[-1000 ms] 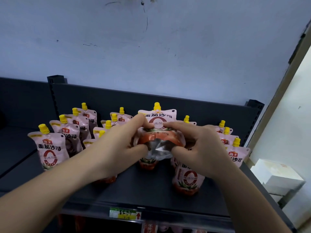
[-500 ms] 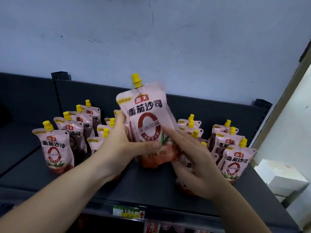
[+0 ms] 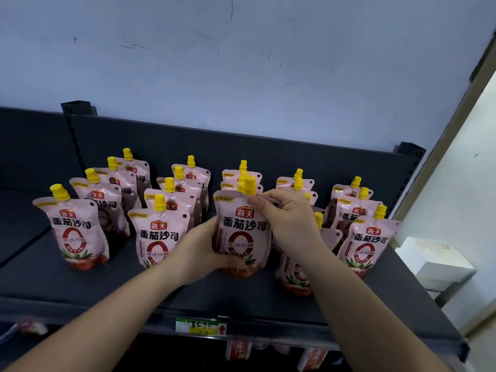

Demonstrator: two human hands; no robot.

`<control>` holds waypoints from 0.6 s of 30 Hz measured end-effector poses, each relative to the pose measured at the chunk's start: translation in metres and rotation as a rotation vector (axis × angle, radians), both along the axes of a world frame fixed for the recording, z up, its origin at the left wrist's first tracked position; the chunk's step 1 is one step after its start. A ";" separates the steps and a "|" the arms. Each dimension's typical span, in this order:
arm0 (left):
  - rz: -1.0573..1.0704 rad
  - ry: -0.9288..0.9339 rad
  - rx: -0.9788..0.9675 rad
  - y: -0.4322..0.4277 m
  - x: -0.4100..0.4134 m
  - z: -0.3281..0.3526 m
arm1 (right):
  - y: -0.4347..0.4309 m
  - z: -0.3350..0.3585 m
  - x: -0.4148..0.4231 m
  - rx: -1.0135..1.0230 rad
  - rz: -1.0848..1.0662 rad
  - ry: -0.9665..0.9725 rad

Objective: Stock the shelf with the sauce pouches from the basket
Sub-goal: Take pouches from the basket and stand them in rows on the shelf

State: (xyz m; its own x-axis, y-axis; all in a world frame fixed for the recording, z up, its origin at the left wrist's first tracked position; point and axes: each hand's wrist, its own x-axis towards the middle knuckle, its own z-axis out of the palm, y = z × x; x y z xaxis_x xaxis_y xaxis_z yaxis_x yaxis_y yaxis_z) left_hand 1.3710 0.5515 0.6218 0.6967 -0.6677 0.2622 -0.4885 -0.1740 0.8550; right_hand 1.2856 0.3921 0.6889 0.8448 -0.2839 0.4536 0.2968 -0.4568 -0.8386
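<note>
A pink sauce pouch (image 3: 243,232) with a yellow cap stands upright on the dark shelf (image 3: 188,288), at the front of the middle row. My left hand (image 3: 204,251) grips its lower left side. My right hand (image 3: 284,218) pinches its top right corner just below the cap. Several more pouches of the same kind stand in rows on the shelf, from the far left pouch (image 3: 75,232) to the far right pouch (image 3: 367,242). The basket is out of view.
A yellow price tag (image 3: 200,325) sits on the shelf's front rail. More red packets (image 3: 237,350) hang below the shelf. A white box (image 3: 434,261) lies to the right, beyond the shelf end. A blue wall rises behind the shelf's back panel.
The pouch was folded between both hands, then held up high and straightened; now it is lowered and stands upright on the shelf, with my right hand moved to its top corner.
</note>
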 end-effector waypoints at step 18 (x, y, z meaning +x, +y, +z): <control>-0.004 0.149 -0.008 -0.006 0.016 -0.073 | 0.013 -0.102 0.013 0.528 0.004 0.239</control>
State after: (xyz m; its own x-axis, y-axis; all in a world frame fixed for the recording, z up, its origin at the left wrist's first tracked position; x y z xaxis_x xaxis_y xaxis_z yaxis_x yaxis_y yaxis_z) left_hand 1.3867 0.5456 0.5484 0.7260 -0.6685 0.1615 -0.3567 -0.1653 0.9195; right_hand 1.2982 0.4054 0.5868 0.9079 -0.4163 0.0482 0.0722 0.0421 -0.9965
